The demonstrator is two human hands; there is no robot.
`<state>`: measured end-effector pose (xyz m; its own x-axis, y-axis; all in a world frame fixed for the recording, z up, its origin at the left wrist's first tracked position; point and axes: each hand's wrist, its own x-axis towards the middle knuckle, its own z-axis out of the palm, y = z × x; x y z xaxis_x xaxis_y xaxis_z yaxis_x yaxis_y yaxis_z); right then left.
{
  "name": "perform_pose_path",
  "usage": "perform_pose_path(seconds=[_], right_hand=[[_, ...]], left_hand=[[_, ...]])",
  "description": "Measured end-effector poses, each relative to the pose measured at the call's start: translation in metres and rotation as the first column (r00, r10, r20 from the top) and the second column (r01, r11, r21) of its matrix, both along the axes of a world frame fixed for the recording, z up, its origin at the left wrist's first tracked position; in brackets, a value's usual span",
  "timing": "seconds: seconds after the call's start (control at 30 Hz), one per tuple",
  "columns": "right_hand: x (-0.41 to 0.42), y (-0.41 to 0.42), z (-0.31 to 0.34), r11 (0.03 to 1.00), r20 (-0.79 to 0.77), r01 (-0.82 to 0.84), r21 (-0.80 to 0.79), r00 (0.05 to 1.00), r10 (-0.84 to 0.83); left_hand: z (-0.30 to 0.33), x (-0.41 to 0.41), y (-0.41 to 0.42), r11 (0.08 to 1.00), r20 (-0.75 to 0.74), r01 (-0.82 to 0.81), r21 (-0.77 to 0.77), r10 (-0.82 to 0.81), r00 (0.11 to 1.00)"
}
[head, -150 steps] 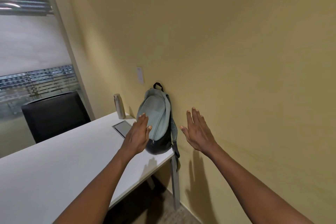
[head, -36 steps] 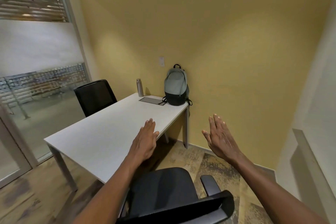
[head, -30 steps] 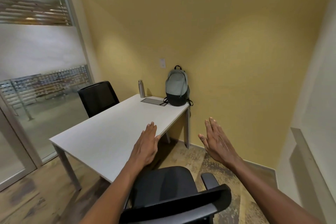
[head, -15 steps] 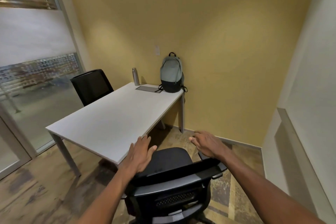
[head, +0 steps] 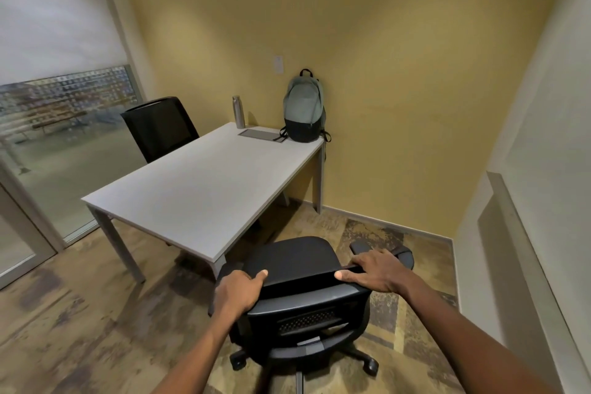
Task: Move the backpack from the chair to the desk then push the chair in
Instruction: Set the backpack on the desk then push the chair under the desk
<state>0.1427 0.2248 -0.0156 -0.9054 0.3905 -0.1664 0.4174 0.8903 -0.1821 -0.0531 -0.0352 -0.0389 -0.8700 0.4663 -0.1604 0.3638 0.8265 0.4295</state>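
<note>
The grey-green backpack (head: 303, 109) with a black base stands upright on the far right corner of the white desk (head: 198, 189), leaning on the yellow wall. A black swivel chair (head: 297, 261) stands on the floor just off the desk's near right corner, its seat bare and facing the desk. My left hand (head: 238, 293) grips the left end of the backrest's top edge. My right hand (head: 375, 270) grips the right end of that edge, next to the right armrest.
A metal bottle (head: 238, 107) and a flat grey pad (head: 259, 134) sit on the desk beside the backpack. A second black chair (head: 160, 128) stands behind the desk's far side. A glass partition is on the left, a white wall ledge (head: 524, 249) on the right.
I have stepped back from the desk. Both hands dropped from open in the air onto the chair's backrest and closed on its top edge.
</note>
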Motion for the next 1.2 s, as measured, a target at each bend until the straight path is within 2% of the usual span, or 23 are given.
perform_pose_path(seconds=[0.17,0.37,0.7,0.83,0.93,1.0,1.1,1.17,1.2], right_hand=[[0.013,0.001,-0.002,1.000,-0.021,0.005,0.023,1.000,-0.004],[0.033,0.012,-0.006,0.999,-0.065,0.031,0.041,0.997,-0.028],[0.076,0.048,-0.016,0.982,-0.179,0.101,0.160,0.981,-0.072],[0.091,0.056,-0.019,0.956,-0.247,0.217,0.198,0.955,-0.165],[0.098,0.053,-0.023,0.863,-0.349,0.448,0.233,0.867,-0.356],[0.102,0.046,-0.027,0.768,-0.408,0.621,0.157,0.749,-0.522],[0.109,0.038,-0.034,0.670,-0.356,0.719,-0.183,0.587,-0.727],[0.112,0.037,-0.038,0.646,-0.306,0.667,-0.372,0.569,-0.763],[0.113,0.039,-0.039,0.653,-0.297,0.638,-0.408,0.584,-0.755]], left_hand=[[0.001,0.011,0.009,0.986,-0.060,-0.083,0.143,0.093,0.994],[0.004,0.031,0.022,0.975,0.015,-0.076,0.210,0.075,0.997],[0.019,0.066,0.061,0.960,0.078,-0.034,0.277,0.013,0.997],[0.022,0.071,0.079,0.957,0.078,-0.033,0.288,0.011,0.997],[0.022,0.070,0.095,0.959,0.069,-0.029,0.281,0.010,0.998],[0.021,0.068,0.106,0.961,0.068,-0.036,0.276,0.018,0.998],[0.018,0.063,0.121,0.964,0.055,-0.054,0.260,0.041,0.998],[0.018,0.057,0.130,0.972,0.040,-0.063,0.227,0.056,0.998],[0.019,0.055,0.134,0.975,0.027,-0.065,0.211,0.061,0.998]])
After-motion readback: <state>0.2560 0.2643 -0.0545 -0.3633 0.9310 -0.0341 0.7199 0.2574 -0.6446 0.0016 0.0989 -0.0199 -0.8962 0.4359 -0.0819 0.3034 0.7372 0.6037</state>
